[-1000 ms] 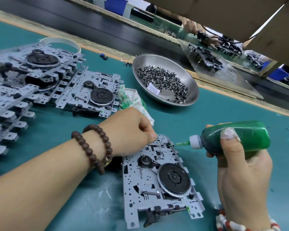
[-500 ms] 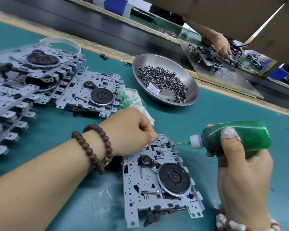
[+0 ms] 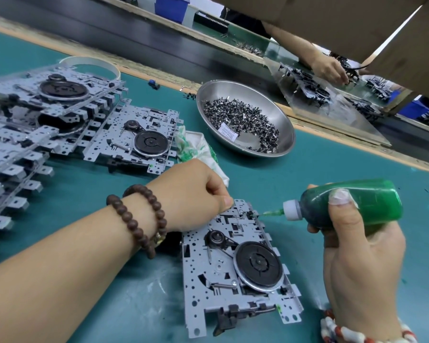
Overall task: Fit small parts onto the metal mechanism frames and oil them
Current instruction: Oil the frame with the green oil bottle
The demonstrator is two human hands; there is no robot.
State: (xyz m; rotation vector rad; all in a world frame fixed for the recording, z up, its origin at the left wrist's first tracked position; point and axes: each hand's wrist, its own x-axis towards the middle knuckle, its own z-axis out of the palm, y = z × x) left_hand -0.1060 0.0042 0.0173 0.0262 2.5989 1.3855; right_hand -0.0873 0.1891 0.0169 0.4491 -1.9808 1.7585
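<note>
Where frames (image 3: 30,134) crowd leftward, steel bowl (image 3: 278,112) beyond stained rag (image 3: 198,147).

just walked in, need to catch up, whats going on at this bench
A person is oiling a metal mechanism frame on the green table. The left hand steadies its far corner, while the right hand holds a green oil bottle with its needle tip at the frame's top edge. More frames lie nearby.

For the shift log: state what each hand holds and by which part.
Right hand grips the green oil bottle round its body. Left hand pinches the far corner of the metal frame.
</note>
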